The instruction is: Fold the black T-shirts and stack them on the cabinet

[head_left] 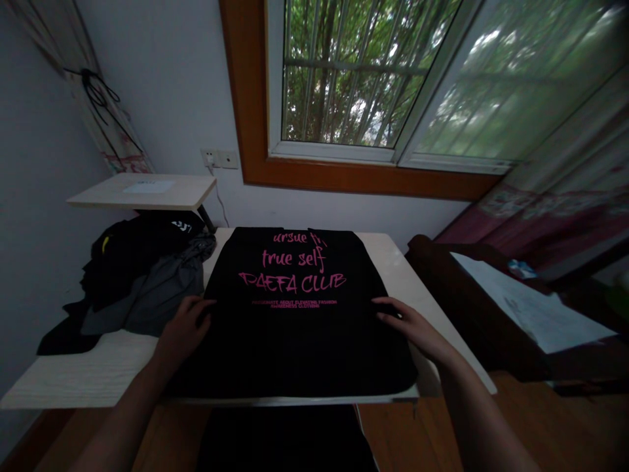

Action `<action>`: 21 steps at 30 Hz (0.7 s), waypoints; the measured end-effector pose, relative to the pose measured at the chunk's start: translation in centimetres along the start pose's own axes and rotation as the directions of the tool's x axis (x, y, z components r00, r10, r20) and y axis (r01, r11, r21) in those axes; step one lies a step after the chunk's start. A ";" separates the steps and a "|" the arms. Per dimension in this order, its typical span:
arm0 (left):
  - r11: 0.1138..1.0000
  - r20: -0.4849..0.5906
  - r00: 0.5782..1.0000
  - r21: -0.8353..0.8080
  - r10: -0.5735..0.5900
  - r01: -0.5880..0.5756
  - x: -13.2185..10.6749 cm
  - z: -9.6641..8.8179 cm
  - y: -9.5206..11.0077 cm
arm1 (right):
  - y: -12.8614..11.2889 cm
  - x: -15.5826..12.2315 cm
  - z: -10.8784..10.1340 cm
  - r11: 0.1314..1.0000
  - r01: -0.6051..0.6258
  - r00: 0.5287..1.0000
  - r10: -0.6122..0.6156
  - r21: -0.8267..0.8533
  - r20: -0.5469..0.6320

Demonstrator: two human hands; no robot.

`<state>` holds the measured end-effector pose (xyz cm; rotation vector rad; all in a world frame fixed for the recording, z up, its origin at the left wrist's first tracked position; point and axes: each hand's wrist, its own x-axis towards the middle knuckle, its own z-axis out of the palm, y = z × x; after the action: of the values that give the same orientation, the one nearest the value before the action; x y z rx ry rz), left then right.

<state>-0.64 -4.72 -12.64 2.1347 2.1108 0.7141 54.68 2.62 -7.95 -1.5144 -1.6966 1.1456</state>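
Note:
A black T-shirt [295, 328] with pink lettering lies spread flat on a pale wooden table [93, 373], its lower part hanging over the near edge. My left hand [184, 324] rests on the shirt's left edge, fingers stretched flat on the cloth. On the shirt's right edge lies my right hand [410, 324], fingers also laid out flat. Neither hand grips the fabric.
A heap of dark and grey clothes [142, 275] sits on the table's left side. Behind it stands a small pale shelf [147, 191] against the wall. A dark wooden bed frame [472, 314] with a white sheet [535, 308] lies to the right. A window is above.

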 end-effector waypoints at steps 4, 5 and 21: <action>0.998 -0.067 0.995 0.016 0.069 -0.068 0.9 0.2 -0.2 | -1.4 -0.3 0.1 0.990 -0.069 0.997 0.064 0.123 0.044; 0.996 -0.078 0.993 0.019 0.090 -0.088 1.2 0.2 -0.1 | -1.5 -0.2 0.2 0.987 -0.071 0.997 0.066 0.143 0.040; 0.776 0.287 0.883 -0.618 0.371 -0.125 6.4 3.9 15.6 | -3.5 6.5 6.5 0.878 -0.120 0.986 0.051 0.463 0.158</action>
<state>15.05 1.52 -8.79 1.9924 1.1953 0.7461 46.25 7.62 -8.56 -1.2288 -1.3079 1.6090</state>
